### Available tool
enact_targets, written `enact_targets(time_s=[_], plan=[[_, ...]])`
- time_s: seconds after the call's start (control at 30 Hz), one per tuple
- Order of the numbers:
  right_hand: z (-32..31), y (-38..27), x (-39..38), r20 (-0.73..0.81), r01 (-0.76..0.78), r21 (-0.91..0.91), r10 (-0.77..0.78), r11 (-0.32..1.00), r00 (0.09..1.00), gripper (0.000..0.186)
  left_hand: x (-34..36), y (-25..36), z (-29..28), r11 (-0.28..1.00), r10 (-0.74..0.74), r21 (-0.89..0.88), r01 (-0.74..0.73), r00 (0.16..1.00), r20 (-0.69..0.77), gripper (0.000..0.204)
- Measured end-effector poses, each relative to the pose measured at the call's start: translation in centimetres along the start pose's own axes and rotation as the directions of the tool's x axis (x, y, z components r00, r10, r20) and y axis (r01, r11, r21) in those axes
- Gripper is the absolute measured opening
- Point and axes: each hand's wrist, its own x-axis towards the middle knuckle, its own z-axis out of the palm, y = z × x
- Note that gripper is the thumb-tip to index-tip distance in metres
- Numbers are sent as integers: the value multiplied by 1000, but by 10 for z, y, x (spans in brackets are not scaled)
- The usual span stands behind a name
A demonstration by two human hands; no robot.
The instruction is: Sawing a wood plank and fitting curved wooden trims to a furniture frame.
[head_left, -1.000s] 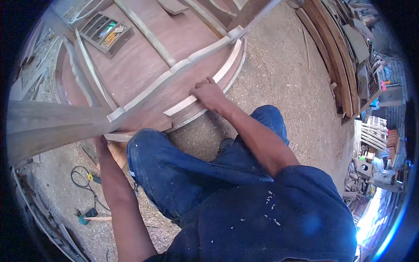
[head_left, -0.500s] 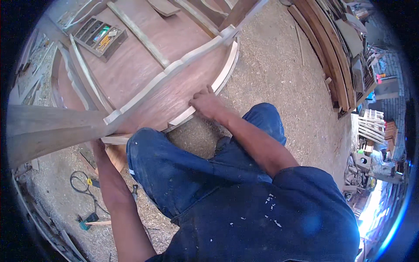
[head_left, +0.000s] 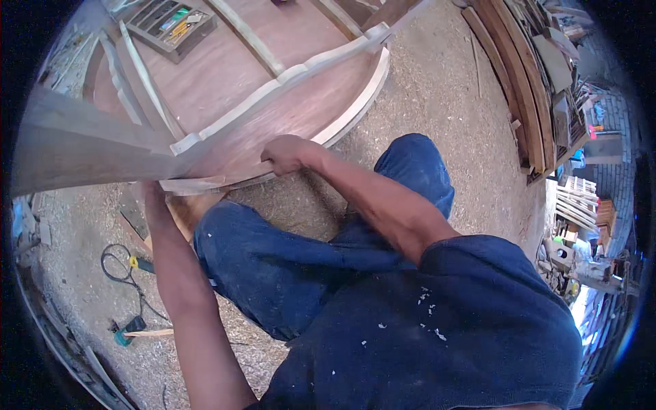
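Observation:
A large upturned wooden piece of furniture has a broad reddish-brown panel (head_left: 239, 102) bordered by a pale curved rim strip (head_left: 355, 106). My right hand (head_left: 285, 154) is closed at the near edge of the panel, its fingers curled onto the rim strip. A scalloped wooden rail (head_left: 273, 85) runs across the panel beyond it. At the left, a thick wooden leg (head_left: 96, 147) juts toward me. My left hand (head_left: 153, 191) is beneath that leg, by the left end of the rim, and its fingers are hidden.
A divided wooden tray (head_left: 171, 34) with pencils rests on the panel. Curved timbers (head_left: 509, 89) are stacked at the right. A corded tool (head_left: 124, 333) and its black cable (head_left: 113, 266) lie on the shaving-covered floor at the left. A brown wooden block (head_left: 188, 212) sits by my left knee.
My right hand has slid left along the rim, and its fingers have curled in. My left hand has shifted slightly up in the picture. The view has tilted, moving the furniture up and right.

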Motion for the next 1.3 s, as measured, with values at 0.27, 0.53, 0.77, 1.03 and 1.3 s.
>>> enact_targets(time_s=[0.27,0.53,0.77,1.03,1.3], plan=[[21,-2,0,-91,73,164,-58,984,994,35,-26,-44,-75,977,213,-49,-207,946,243,58],[2,26,-18,103,-37,155,22,987,994,47,0,-69,-33,997,72,-27,-70,993,95,58],[-6,48,-69,-117,-98,-51,92,994,989,61,-17,-58,-24,984,101,139,-106,994,42,55],[-13,77,-122,-673,-531,457,668,713,318,80,-24,-28,-52,941,174,290,-177,984,36,51],[26,96,-112,-352,-432,832,933,349,75,114,-34,-35,-2,996,86,-49,-74,949,304,53]])
